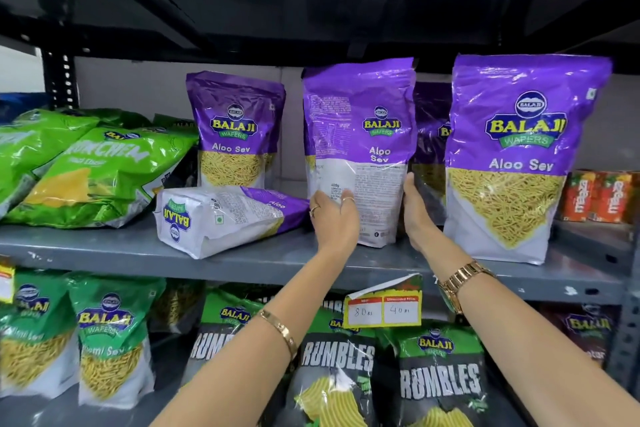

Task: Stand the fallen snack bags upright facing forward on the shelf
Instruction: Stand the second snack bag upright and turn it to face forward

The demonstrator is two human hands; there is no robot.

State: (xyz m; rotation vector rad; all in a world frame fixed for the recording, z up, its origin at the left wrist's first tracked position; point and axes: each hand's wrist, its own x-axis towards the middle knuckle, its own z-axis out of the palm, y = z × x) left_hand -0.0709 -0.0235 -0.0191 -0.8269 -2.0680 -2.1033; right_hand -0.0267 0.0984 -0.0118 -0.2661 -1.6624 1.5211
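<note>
In the head view, the middle Aloo Sev bag (360,149) stood upright on the grey shelf (104,250), its printed back side turned toward the camera. The left hand (334,220) pressed against its lower left edge with fingers together and slightly curled on the plastic, rings showing on two of them. The right hand (415,208) lay flat along its lower right edge, fingers straight and together, touching the bag's side. So the bag was clamped between the two palms.

Just left of that bag, touching its lower corner, a fallen Aloo Sev bag (225,218) lay on its side with its white base toward the camera. Behind the fallen one, left of the middle bag, another Aloo Sev bag (235,128) stood facing forward. To the right of the middle bag a large Aloo Sev bag (519,156) stood facing forward, near the shelf's front edge, with a further purple bag (431,135) half hidden between them. Well left of the middle bag lay green snack bags (86,166) tipped over in a heap. Below the middle bag, a price tag (382,308) hung from the shelf edge.
</note>
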